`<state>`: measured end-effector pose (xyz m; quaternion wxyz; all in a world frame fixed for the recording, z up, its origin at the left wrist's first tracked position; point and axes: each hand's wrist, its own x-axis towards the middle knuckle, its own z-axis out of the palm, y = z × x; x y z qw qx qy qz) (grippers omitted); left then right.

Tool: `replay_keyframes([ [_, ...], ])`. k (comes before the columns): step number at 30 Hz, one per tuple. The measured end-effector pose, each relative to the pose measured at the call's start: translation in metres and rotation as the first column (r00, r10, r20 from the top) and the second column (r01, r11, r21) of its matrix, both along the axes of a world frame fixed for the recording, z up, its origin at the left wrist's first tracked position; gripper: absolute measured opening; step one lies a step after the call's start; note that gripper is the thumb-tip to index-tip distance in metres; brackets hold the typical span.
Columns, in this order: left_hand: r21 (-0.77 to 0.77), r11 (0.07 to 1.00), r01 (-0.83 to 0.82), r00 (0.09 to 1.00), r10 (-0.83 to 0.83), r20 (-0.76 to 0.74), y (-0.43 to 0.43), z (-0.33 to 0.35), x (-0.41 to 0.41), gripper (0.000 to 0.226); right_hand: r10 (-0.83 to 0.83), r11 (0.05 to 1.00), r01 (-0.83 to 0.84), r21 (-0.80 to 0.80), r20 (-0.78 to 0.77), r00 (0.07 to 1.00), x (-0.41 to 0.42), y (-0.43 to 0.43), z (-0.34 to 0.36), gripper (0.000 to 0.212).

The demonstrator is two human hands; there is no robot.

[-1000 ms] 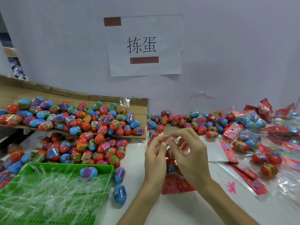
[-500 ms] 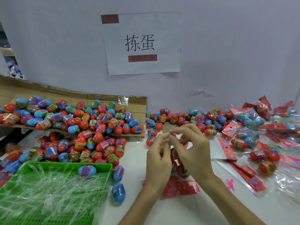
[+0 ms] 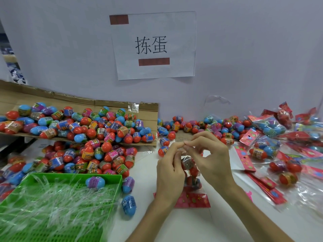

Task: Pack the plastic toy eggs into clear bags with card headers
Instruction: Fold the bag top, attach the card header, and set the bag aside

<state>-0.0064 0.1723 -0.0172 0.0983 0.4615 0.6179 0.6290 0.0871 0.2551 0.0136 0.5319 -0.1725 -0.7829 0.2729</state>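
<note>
A clear bag [image 3: 191, 173] with red eggs inside hangs upside down between my hands, its pink card header [image 3: 192, 199] lying on the white table. My left hand [image 3: 170, 170] and my right hand [image 3: 209, 158] both pinch the bag's open top edge, fingertips meeting above it. A big heap of red and blue toy eggs [image 3: 90, 154] lies to the left, partly on a cardboard sheet [image 3: 111, 105]. More loose eggs [image 3: 197, 126] run along the wall behind my hands.
A green mesh tray [image 3: 52, 206] full of clear plastic strips sits at the front left, with blue eggs [image 3: 129, 205] beside it. Filled bags [image 3: 267, 126] and flat pink header cards [image 3: 243, 158] cover the right side. A paper sign [image 3: 153, 44] hangs on the wall.
Both hands keep pinching the bag's top and have shifted slightly; the bag with eggs has sunk so that its header rests lower on the table.
</note>
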Motion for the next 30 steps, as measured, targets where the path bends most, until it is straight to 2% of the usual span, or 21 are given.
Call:
replay_keyframes([
  [5, -0.036, 0.999, -0.023, 0.998, 0.02, -0.057, -0.001, -0.002, -0.003, 0.036, 0.024, 0.999, -0.024, -0.03, 0.017, 1.0, 0.002, 0.001, 0.002, 0.015],
  [9, -0.056, 0.997, -0.045, 0.996, 0.041, -0.074, -0.002, -0.001, -0.003, 0.047, 0.046, 0.996, -0.038, -0.075, 0.112, 0.993, 0.006, 0.006, 0.006, 0.013],
  [12, -0.049, 0.998, -0.034, 0.995, 0.029, -0.091, -0.001, 0.0, -0.003, 0.045, 0.042, 0.994, -0.027, -0.109, 0.142, 0.989, 0.007, 0.007, 0.007, 0.013],
  [16, -0.048, 0.999, -0.01, 0.999, 0.007, -0.047, -0.001, 0.002, -0.002, 0.04, 0.035, 0.959, -0.013, -0.282, 0.072, 0.997, 0.005, 0.01, 0.006, 0.017],
  [20, -0.063, 0.998, -0.023, 0.997, 0.028, 0.078, 0.0, 0.001, -0.005, 0.038, -0.05, 0.914, 0.037, -0.405, -0.022, 0.999, 0.01, 0.02, 0.008, 0.012],
  [23, -0.111, 0.993, -0.045, 0.978, 0.066, 0.197, 0.003, 0.0, -0.01, 0.039, -0.111, 0.832, 0.046, -0.553, -0.084, 0.99, 0.013, 0.025, 0.008, 0.011],
  [28, -0.147, 0.987, -0.062, 0.937, 0.109, 0.333, 0.004, -0.005, -0.018, 0.039, -0.304, 0.6, -0.013, -0.8, -0.243, 0.921, 0.024, 0.035, 0.015, 0.011],
  [30, -0.16, 0.984, -0.073, 0.936, 0.123, 0.33, 0.004, -0.005, -0.019, 0.041, -0.363, 0.592, -0.043, -0.805, -0.314, 0.878, 0.025, 0.038, 0.019, 0.009],
])
